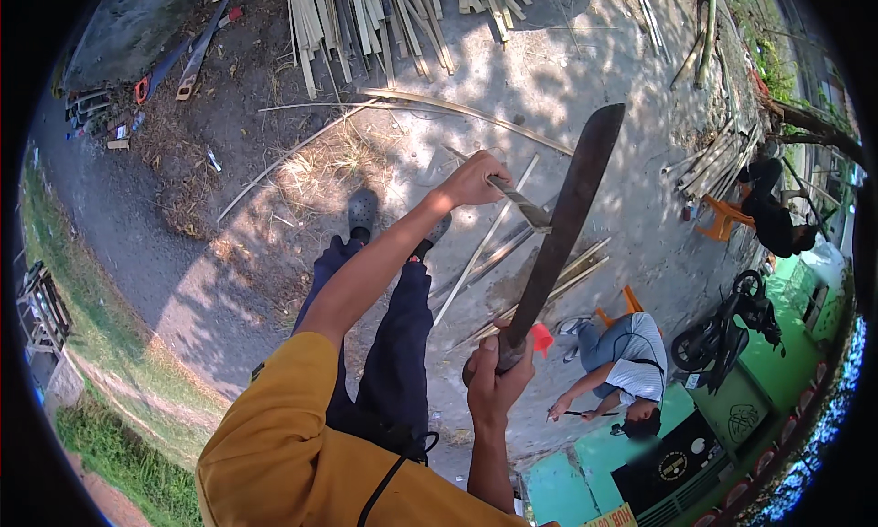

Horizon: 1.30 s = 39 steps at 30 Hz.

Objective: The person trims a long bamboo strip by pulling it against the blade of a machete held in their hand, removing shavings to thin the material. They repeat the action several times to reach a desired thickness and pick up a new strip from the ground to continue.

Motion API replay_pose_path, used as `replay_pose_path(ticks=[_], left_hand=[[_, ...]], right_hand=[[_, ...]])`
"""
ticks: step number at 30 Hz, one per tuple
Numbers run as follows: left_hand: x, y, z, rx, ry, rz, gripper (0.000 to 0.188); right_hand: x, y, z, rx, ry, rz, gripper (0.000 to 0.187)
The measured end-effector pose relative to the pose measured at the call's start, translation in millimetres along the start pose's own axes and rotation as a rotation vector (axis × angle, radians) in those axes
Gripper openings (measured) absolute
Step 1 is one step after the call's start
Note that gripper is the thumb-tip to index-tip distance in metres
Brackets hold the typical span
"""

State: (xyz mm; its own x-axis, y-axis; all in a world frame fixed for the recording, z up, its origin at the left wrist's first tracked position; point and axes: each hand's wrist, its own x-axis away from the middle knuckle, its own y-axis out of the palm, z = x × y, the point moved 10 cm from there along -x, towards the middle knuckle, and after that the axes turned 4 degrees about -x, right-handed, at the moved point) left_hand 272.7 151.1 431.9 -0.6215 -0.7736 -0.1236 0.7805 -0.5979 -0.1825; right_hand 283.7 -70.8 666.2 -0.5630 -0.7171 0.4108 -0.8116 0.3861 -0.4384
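A long dark machete slants up and away, its handle gripped in my right hand. My left hand, arm stretched forward, is closed around a short bamboo strip. The strip's near end meets the machete's blade, or crosses it closely; whether they touch I cannot tell. Below my left hand, several long bamboo strips lie on the concrete. Another bundle of split strips rests beneath the machete, partly hidden by it.
Large piles of split bamboo lie ahead. Handsaws rest at the far left. A seated person in a striped shirt works at right, near a motorcycle. Another person sits by an orange chair and bamboo poles.
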Motion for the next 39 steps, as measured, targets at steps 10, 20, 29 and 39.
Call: replay_pose_path(ticks=[10,20,29,39], left_hand=[[23.2,-50.4,-3.7,-0.089,-0.155,0.094,0.059],[201.8,-115.0,-70.7,-0.277,-0.58,-0.077,0.077],[405.5,-161.4,-136.3,-0.451,-1.025,-0.026,0.076],[481.5,-177.9,-118.4,-0.428,-1.235,0.014,0.079]], right_hand=[[-19.1,15.9,13.3,0.117,0.011,-0.037,0.02],[-13.8,17.0,15.4,0.082,0.017,-0.057,0.029],[10.0,-6.3,2.6,-0.004,0.034,0.023,0.018],[17.4,1.7,-35.6,0.107,-0.023,-0.05,0.025]])
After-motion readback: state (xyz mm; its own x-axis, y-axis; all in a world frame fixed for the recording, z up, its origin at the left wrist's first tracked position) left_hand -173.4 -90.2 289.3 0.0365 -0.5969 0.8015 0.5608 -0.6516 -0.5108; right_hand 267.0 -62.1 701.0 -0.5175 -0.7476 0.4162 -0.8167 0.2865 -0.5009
